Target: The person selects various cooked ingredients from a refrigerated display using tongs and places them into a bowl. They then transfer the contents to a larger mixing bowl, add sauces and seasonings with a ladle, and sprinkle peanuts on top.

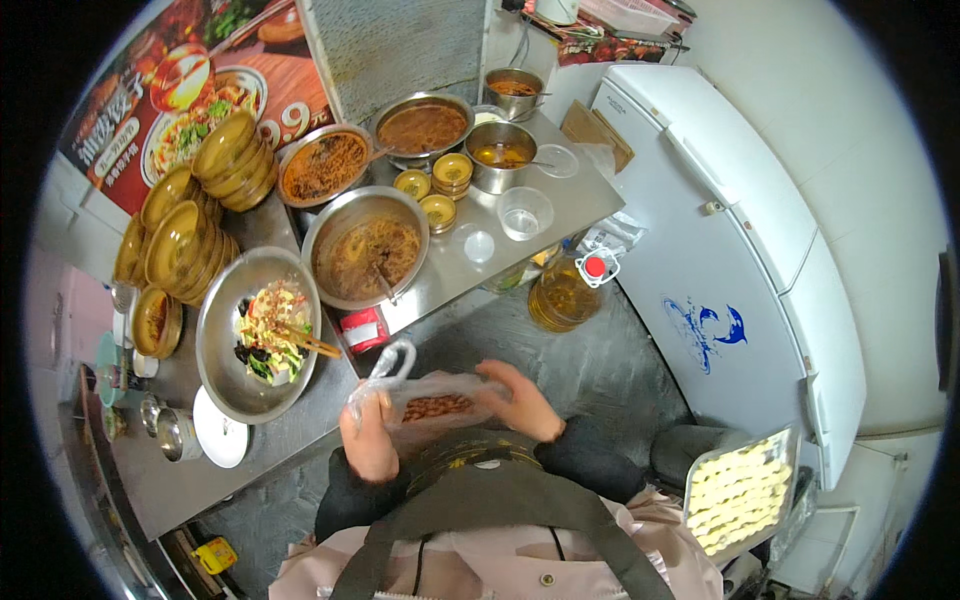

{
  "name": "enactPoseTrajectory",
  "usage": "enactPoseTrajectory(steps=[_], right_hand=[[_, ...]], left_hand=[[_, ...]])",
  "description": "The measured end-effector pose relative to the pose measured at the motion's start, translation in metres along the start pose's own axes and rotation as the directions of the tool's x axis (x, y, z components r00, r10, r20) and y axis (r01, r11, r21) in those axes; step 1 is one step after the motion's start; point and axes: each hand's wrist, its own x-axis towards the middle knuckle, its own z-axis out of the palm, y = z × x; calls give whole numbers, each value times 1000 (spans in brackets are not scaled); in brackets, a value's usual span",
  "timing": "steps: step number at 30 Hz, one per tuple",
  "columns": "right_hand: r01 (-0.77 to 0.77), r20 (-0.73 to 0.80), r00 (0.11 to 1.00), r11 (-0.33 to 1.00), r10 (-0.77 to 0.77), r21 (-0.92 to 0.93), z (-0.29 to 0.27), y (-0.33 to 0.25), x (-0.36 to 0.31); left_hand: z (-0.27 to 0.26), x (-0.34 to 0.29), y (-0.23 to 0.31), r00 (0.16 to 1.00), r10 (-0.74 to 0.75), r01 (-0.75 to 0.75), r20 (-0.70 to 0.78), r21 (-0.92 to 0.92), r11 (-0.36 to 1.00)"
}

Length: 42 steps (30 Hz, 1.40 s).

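Note:
A clear plastic bag (455,385) with small reddish-brown pieces in it, perhaps peanuts, hangs in front of my body between both hands. My left hand (370,440) is closed on its gathered end, and a loop of the plastic sticks up above the fingers. My right hand (530,405) grips the bag's other end, its fingertips partly behind the plastic. Left of the bag, a large steel bowl (214,340) on the counter holds chopped vegetables and dark pieces, with wooden chopsticks (318,342) resting in it.
Steel basins of sauce (365,250) and small yellow bowls (438,210) crowd the counter (440,285). Stacked yellow bowls (185,245) stand at the left. An oil jug (560,300) is on the floor before a white chest freezer (690,260). A tray of pale dough pieces (742,490) sits right.

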Motion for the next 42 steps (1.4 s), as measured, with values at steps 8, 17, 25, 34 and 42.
enactPoseTrajectory(steps=[8,17,25,34,42], right_hand=[[259,-248,799,685,-548,-681,-122,-56,47],[267,31,961,897,-274,-352,-127,72,125],[156,392,920,896,21,-416,-126,214,208],[-718,634,691,429,348,547,-124,203,228],[-768,645,620,176,447,616,-175,161,258]], left_hand=[[100,43,-42,994,31,-38,107,68,997],[180,119,-144,944,-146,102,296,160,982],[219,155,-163,972,-118,81,203,184,980],[224,188,-176,965,-210,239,-159,195,951],[234,202,-161,928,-335,343,-165,25,939]])
